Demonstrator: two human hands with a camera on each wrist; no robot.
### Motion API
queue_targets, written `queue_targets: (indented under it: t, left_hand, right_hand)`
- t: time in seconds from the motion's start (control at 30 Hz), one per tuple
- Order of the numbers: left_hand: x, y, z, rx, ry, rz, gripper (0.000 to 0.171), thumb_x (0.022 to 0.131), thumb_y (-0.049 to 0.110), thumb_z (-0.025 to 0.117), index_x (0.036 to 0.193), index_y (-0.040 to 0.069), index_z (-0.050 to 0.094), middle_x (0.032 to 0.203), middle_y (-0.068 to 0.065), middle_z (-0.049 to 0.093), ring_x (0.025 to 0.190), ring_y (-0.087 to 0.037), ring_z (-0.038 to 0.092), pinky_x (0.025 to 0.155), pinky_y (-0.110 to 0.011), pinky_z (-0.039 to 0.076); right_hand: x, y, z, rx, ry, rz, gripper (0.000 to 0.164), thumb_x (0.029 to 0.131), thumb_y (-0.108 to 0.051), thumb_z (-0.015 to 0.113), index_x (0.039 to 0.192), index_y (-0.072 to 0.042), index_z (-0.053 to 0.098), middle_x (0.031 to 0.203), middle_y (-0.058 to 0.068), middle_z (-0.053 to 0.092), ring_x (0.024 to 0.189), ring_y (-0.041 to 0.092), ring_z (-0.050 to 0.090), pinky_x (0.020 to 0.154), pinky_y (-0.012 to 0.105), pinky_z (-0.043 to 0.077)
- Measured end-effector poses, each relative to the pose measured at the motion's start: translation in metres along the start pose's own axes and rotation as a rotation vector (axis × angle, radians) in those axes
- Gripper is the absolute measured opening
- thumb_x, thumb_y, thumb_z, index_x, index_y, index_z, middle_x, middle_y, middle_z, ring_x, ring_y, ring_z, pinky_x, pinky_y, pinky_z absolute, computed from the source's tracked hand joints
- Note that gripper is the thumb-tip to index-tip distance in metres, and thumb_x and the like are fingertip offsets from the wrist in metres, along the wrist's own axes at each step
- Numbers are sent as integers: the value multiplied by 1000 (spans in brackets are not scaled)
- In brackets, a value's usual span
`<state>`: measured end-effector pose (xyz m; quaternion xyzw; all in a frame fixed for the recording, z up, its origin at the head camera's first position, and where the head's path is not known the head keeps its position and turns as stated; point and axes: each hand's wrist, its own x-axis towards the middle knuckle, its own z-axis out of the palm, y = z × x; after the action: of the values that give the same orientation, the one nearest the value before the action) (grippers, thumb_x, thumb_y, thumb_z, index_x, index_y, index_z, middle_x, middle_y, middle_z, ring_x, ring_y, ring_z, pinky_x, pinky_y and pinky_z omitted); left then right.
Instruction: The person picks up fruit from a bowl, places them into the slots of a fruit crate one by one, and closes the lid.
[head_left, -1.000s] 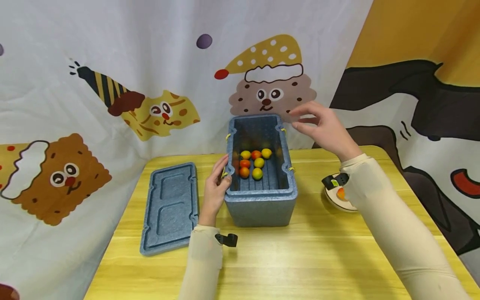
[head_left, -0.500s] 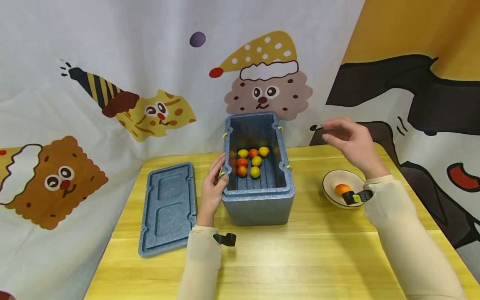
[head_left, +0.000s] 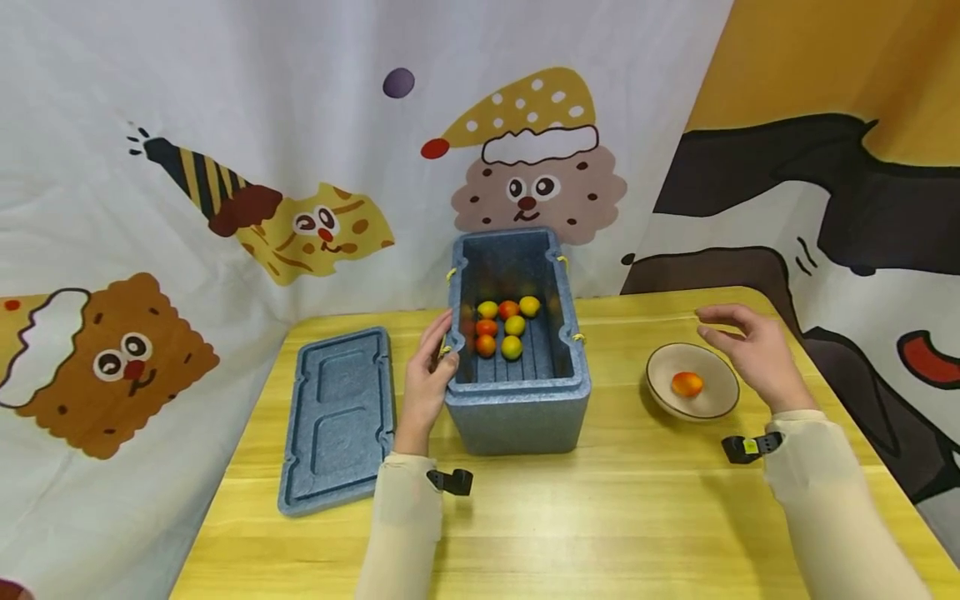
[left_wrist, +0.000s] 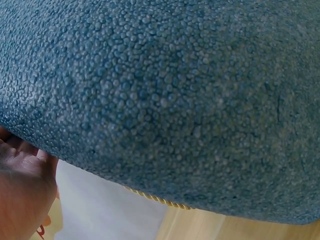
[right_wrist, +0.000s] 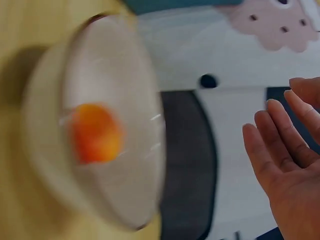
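A blue-grey foam box stands lidless on the table, with several small yellow and orange-red fruits on its floor. At its left side my left hand holds the rim, thumb on top and fingers along the outer wall. The speckled wall fills most of the left wrist view, partly hiding that hand. To the right, my right hand hovers beside a cream bowl, fingers loosely bent and holding nothing. One orange-red fruit lies in the bowl; the right wrist view shows it blurred.
The box's lid lies flat on the wooden table, left of the box. Yellow cord loops stick out along the box's rim. Behind the table hangs a curtain printed with cartoon figures.
My right hand has moved right and down, from above the box's right side to beside the bowl, uncovering the bowl and its fruit. My left hand has stayed at the rim.
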<state>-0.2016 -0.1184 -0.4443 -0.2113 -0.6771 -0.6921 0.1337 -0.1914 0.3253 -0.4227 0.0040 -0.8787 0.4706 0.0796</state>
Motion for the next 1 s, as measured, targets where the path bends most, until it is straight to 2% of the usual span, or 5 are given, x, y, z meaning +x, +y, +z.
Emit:
queue_targets:
  t: [0.23,0.43,0.7,0.83,1.0]
  left_hand:
    - [2,24,3,8,-21,-25,53,89,-18,45,141,-17,38,149,-31,32,142,-36,26,107,-54,26]
    - [2,36,7,28,-15,-57,53,89,-14,45,140,-19,37,149,-33,32,142,-37,26,104,-52,30]
    - [0,34,7,21,-6,-68,53,89,-15,45,141,-18,38,149,-31,33,141,-36,27,105,-44,33]
    - [-1,33,7,17,-5,-73,53,88,-16,45,140,-18,38,149,-32,32,141,-37,27,106,-41,32]
    - [2,32,7,20,-4,-64,53,89,-15,46,141,-18,38,149,-31,32,141,-37,27,106,-53,28]
  right_hand:
    - [-13,37,11,-38,-99,60,46,97,-32,62,130,0,58,127,19,58,115,26,53,81,8,39]
    - [-16,54,20,-54,-166,49,40,98,-22,62,129,3,57,126,24,57,116,42,54,78,9,40]
    - [-15,57,29,-153,-281,65,42,91,-5,67,129,8,56,125,29,51,116,47,51,93,54,41]
    - [-12,57,32,-247,-320,50,42,88,-3,69,126,10,57,122,31,55,108,45,55,89,54,42]
    - [-5,57,34,-333,-326,10,39,83,0,68,119,12,60,111,29,61,98,42,57,86,55,42]
